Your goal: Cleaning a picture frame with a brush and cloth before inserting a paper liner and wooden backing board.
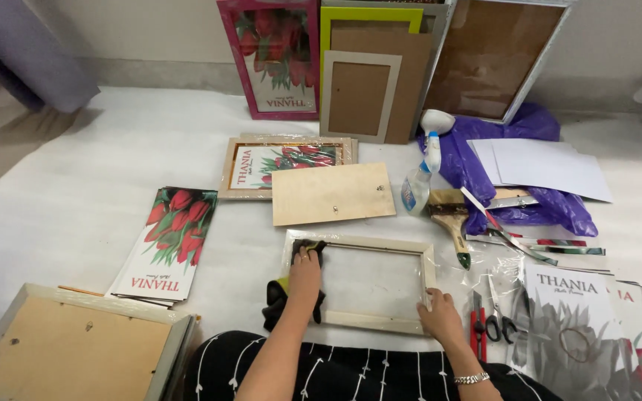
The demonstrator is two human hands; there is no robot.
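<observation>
Her left hand (305,269) presses a dark cloth (291,297) onto the pale wooden frame (360,282); her right hand (440,315), fingers curled, grips its lower corner.

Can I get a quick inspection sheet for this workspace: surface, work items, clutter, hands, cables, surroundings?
Surface: white sheet spread over the floor, lightly wrinkled.
Work items: pale wooden frame lying flat with its glass in; dark cloth pressed on the glass near the top left corner.
Clutter: spray bottle, paintbrush, scissors, red cutter, plywood backing board, tulip prints, purple bag, white sheets.
Hands: left hand on the cloth; right hand gripping the frame's lower right corner.
Cables: nothing seen.
Surroundings: framed pictures and backing boards leaning against a pale wall.
</observation>
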